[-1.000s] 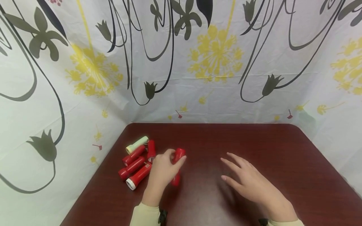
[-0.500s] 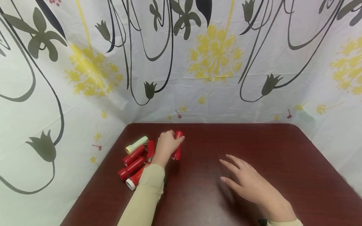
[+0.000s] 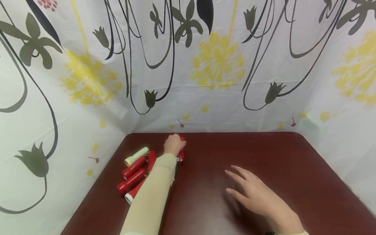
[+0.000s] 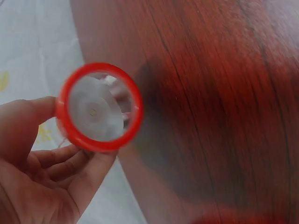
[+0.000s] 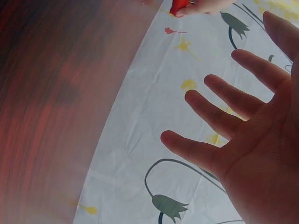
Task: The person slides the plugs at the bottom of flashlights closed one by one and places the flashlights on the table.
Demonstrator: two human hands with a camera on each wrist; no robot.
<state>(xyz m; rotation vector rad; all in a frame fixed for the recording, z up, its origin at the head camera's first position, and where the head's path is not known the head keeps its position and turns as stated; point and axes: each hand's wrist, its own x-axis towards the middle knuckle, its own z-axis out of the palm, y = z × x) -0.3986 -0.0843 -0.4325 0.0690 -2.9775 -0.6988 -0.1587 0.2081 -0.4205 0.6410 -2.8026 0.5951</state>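
Note:
My left hand (image 3: 174, 144) grips a red flashlight (image 3: 180, 155) near the far edge of the table. In the left wrist view, thumb and fingers curl round its red head, and the clear lens (image 4: 96, 112) faces the camera. Whether the flashlight touches the table cannot be made out. To the left of that arm lie a pale green flashlight (image 3: 137, 156), a red flashlight (image 3: 133, 167), another red flashlight (image 3: 131, 180), a small red flashlight (image 3: 151, 159) and a white-rimmed red flashlight (image 3: 131, 195); the sleeve partly covers the last two. My right hand (image 3: 258, 192) hovers with spread fingers, holding nothing.
A dark red-brown wooden table (image 3: 211, 182) with rounded far corners carries everything. Behind it and along both sides hangs a white sheet (image 3: 223, 114) printed with yellow and grey flowers.
My left hand has carried the red flashlight away from me, towards the table's far edge, its forearm now stretched across the pile's side. The right hand keeps its pose; the head view shifts slightly.

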